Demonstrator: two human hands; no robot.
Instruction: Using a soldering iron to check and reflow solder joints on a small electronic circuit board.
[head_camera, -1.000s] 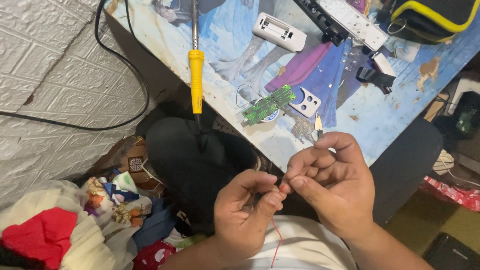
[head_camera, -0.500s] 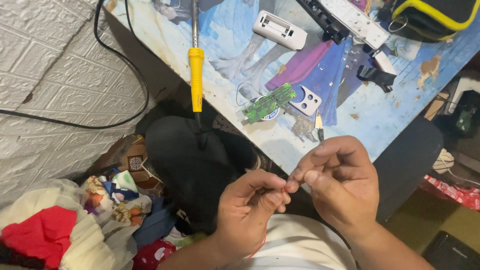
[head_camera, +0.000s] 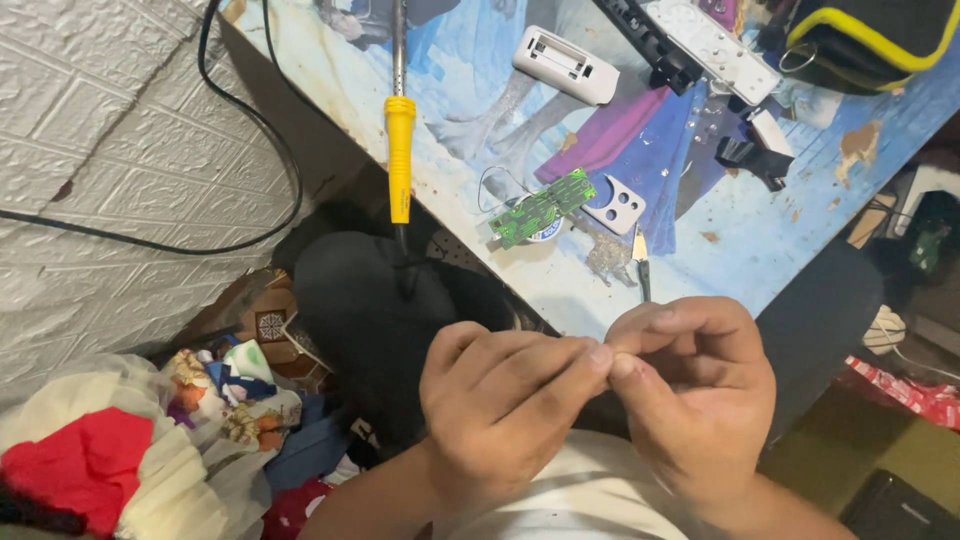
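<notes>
Skin on skin: the left hand (head_camera: 500, 400) and right hand (head_camera: 690, 400) meet fingertip to fingertip in front of the person's pale shirt (head_camera: 570, 500), below the counter's (head_camera: 780, 250) near edge.
Fingers: both hands are curled and pinched together at the tips; whatever sits between them is too small or too hidden to tell.
Step in hand: judged from the pose, fine fingertip work on something tiny, such as a thin wire, held close to the body and off the counter.
Next move calls for: steady tips and a small, careful pull or twist; little force, good light.
Board: a green circuit board (head_camera: 540, 207) lies on the counter beyond the hands, with a thin wire looping off it, just beside a white plate with holes (head_camera: 615, 205).
Iron: a soldering iron with a yellow handle (head_camera: 400, 155) overhangs the counter edge, its black cord (head_camera: 250, 200) running off along the white wall.
Small tool: a pointed tool (head_camera: 641, 262) lies near the edge, just above the right hand.
Further off: a white plastic case (head_camera: 565, 65) and a black and yellow bag (head_camera: 870, 40).
In the way: the iron's overhang is near the left hand; cloth heaps (head_camera: 120, 460) crowd the floor on the left.
</notes>
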